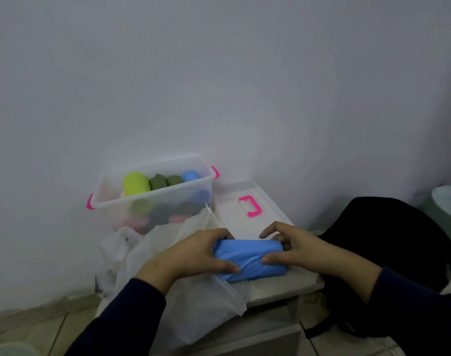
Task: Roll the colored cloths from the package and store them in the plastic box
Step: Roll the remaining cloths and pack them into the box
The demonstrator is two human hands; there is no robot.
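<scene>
Gripping a rolled blue cloth (252, 259) from both ends, over the near edge of a low white stand (278, 285). Left hand (193, 255) curling round the roll's left end, thumb lying along its near side, fingers wrapping over the top. Right hand (293, 249) pinching the right end, thumb pressing on the near face, index finger half extended and lifting clear above the roll, the other fingers folding behind it. Both hands grasping, neither one released.

Sitting at the far left corner of the stand, against the wall: one clear plastic box (152, 199) with two pink latches. Showing along its top row, four rolled cloths: one lime roll (135, 183), two dark green rolls (165, 181) and one light blue roll (191, 175). Showing dimly through the box wall, further rolls in pink, green and blue, too blurred for counting.

Lying flat just right of the box: one clear lid (234, 201) with one pink handle (251, 206). Sagging over the stand's left edge, under the left wrist: one translucent plastic package (188, 304). Resting at the right: one black bag (388, 242).
</scene>
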